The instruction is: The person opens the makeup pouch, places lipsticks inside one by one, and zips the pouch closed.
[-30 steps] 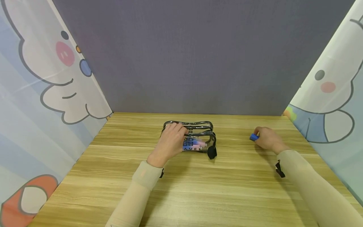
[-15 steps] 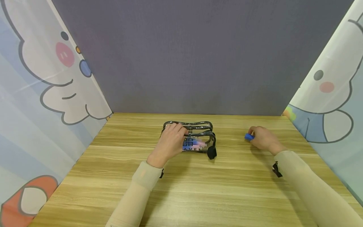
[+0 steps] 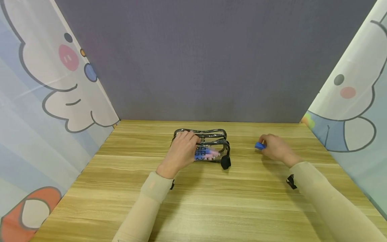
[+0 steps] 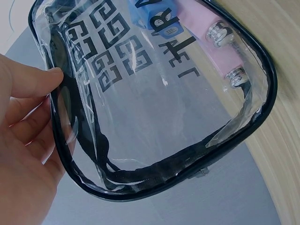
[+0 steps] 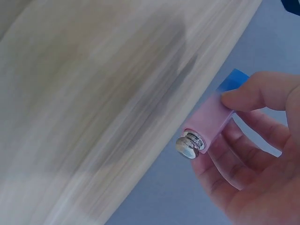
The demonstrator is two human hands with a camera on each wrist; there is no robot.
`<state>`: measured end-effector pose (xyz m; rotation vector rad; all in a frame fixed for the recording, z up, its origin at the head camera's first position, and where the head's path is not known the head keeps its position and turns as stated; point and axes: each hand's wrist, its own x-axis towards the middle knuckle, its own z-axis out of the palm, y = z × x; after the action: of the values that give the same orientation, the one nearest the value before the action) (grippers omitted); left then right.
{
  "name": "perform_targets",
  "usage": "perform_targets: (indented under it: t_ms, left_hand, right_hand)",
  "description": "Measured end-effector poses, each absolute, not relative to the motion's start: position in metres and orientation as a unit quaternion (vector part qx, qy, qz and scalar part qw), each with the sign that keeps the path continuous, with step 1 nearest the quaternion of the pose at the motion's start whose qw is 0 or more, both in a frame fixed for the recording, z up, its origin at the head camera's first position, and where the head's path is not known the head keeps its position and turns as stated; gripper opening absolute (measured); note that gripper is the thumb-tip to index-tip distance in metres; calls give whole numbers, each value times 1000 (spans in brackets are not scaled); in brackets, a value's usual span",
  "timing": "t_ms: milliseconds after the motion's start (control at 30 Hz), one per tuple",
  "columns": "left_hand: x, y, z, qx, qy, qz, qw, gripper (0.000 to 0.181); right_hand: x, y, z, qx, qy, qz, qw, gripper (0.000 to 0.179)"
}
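Grey wall (image 3: 193, 60) standing plain across the back | pale-blue drape (image 3: 21, 134) slanting in at left, big white cartoon (image 3: 42, 67) on it, pink snout and all! | matching drape (image 3: 356, 168) closing the right | table (image 3: 229, 198), yellowish wood grain running crosswise, catching a soft sheen up front

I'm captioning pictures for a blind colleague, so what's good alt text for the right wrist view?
A right hand holds a small pink-and-blue block with a shiny metallic knob at its pink end. Behind it are a shadowed wood-grain tabletop and a gray-blue surface.
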<state>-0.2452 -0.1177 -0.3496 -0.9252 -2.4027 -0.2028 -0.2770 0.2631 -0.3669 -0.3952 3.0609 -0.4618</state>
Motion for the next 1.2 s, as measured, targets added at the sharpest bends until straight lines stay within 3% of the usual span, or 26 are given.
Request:
perform_targets:
  t_ms: [1200]
  left_hand:
    - [-246, -118, -350, -348, -893, -78, 275, 23]
  right_hand:
    - [-248, 218, -334, -171, 964, -194, -66, 31]
